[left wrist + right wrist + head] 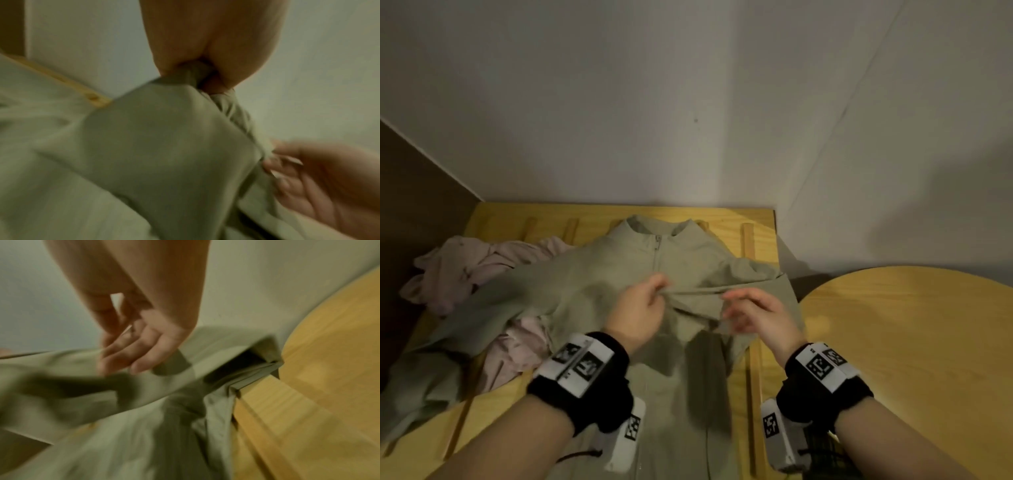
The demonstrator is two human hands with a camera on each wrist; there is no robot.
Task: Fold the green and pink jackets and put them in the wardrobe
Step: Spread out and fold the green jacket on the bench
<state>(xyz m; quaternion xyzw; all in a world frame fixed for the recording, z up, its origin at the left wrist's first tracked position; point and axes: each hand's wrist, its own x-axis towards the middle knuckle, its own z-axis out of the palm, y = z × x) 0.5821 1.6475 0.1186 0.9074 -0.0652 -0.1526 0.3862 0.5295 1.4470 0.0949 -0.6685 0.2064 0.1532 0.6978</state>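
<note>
The green jacket lies front up on the yellow slatted wooden surface, collar and zip toward the wall. My left hand pinches a raised fold of its chest; the left wrist view shows the green cloth bunched between thumb and fingers. My right hand hovers just right of that fold with fingers loosely spread, the tips touching the fabric edge. The pink jacket lies crumpled at the left, partly under the green sleeve.
A round wooden table stands close on the right, nearly touching the slatted surface. A white wall runs behind, and a dark panel closes the left side. The wrist views are motion-blurred.
</note>
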